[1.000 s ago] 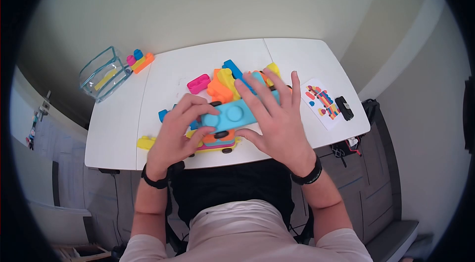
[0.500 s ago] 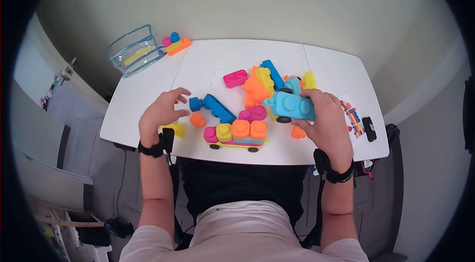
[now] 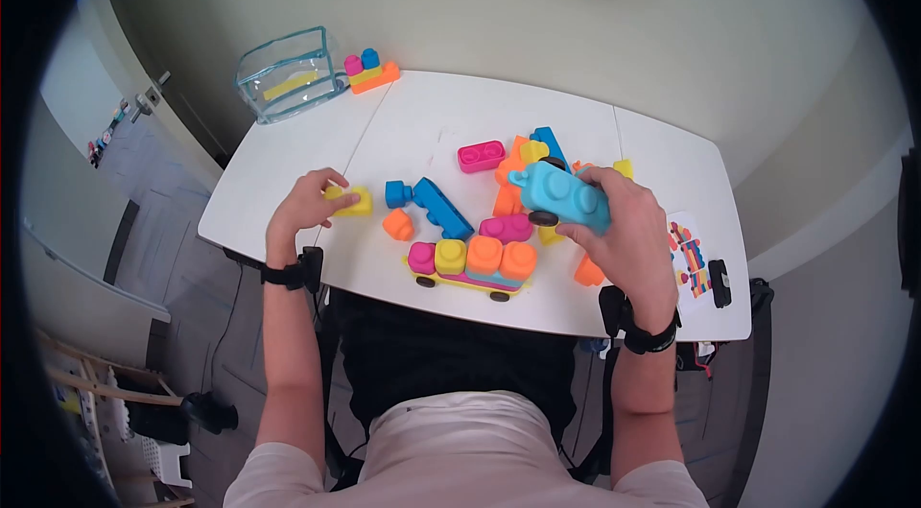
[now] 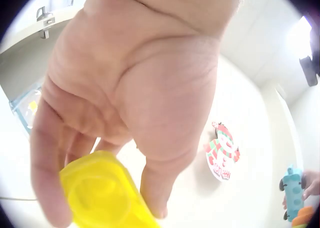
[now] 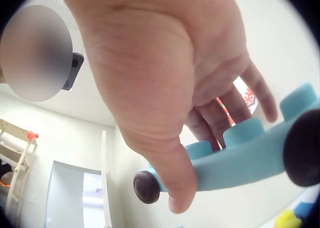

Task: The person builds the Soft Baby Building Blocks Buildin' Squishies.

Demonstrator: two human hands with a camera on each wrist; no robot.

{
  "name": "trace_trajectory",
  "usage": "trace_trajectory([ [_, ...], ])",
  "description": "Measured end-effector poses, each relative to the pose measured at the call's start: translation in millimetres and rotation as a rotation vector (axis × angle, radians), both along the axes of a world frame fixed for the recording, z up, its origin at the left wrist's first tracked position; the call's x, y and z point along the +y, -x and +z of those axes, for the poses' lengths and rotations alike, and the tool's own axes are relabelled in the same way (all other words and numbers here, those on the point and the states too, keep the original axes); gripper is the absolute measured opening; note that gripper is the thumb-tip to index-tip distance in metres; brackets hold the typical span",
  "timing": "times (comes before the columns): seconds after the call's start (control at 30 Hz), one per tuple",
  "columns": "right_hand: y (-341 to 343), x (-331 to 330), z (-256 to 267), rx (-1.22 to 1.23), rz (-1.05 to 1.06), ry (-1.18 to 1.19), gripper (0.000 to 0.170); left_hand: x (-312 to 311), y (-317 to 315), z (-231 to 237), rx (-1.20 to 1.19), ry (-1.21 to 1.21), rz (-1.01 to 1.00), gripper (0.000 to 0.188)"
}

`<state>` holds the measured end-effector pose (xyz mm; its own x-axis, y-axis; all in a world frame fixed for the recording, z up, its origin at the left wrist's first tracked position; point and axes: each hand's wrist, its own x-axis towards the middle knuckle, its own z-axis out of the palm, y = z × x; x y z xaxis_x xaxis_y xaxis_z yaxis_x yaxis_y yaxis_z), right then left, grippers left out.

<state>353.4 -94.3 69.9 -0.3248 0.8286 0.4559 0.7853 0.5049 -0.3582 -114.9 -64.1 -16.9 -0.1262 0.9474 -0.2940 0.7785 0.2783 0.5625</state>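
On the left of the table, my left hand (image 3: 303, 205) pinches a yellow toy block (image 3: 359, 204); the left wrist view has this block (image 4: 102, 190) between thumb and fingers. My right hand (image 3: 633, 237) grips a light-blue wheeled car base (image 3: 566, 198) from its right end, held tilted above the other blocks. Round studs and dark wheels show on this base (image 5: 240, 163) in the right wrist view, with the thumb on its near side. In front of me stands a yellow wheeled base (image 3: 460, 283) carrying pink, yellow and orange blocks.
Blue (image 3: 441, 209), orange (image 3: 398, 225) and magenta (image 3: 506, 228) blocks lie mid-table; a pink block (image 3: 481, 157) sits farther back. A clear case (image 3: 288, 76) and a small block stack (image 3: 372, 72) stand back left. A picture sheet (image 3: 687, 249) and a black object (image 3: 720, 283) lie at right.
My left hand let go of the light-blue base, moved left and took the yellow block. The right hand has carried the base to the right, uncovering the loaded yellow base. The head view has shifted.
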Motion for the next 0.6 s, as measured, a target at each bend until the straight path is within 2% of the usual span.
trace_trajectory([
  [0.07, -1, -1, 1, 0.019, -0.005, -0.004, 0.057, -3, -12, 6, -0.268, -0.275, 0.087, 0.052],
  [0.1, -2, -1, 2, 0.040, -0.007, 0.000, 0.057, -9, -23, 11, -0.428, -0.357, 0.044, 0.050],
  [0.13, -3, -1, 2, 0.040, -0.009, -0.002, 0.057, -16, -38, 24, -0.428, -0.359, 0.041, 0.050],
  [0.2, -6, -1, 1, 0.037, -0.032, -0.015, 0.057, -27, -61, 47, -0.744, -0.455, -0.173, 0.052],
  [0.27, -10, -2, 2, 0.052, -0.050, 0.003, 0.058, -31, -67, 55, -0.737, -0.393, -0.243, 0.054],
  [0.33, -15, -3, 4, 0.064, -0.069, 0.022, 0.059, -36, -78, 54, -0.465, -0.434, -0.423, 0.059],
  [0.37, -17, -3, 5, 0.074, -0.081, 0.039, 0.061, -42, -90, 61, -0.458, -0.366, -0.408, 0.069],
  [0.4, -18, -3, 5, 0.083, -0.093, 0.056, 0.062, -44, -100, 58, -0.459, -0.364, -0.412, 0.069],
  [0.47, -20, -3, 6, 0.104, -0.091, 0.040, 0.064, -47, -119, 49, -0.208, -0.427, -0.634, 0.082],
  [0.5, -20, -3, 6, 0.122, -0.085, 0.026, 0.065, -46, -127, 40, -0.227, -0.370, -0.650, 0.097],
  [0.6, -18, -7, 9, 0.137, -0.113, 0.104, 0.067, -47, -157, 10, -0.183, -0.491, -0.737, 0.101],
])
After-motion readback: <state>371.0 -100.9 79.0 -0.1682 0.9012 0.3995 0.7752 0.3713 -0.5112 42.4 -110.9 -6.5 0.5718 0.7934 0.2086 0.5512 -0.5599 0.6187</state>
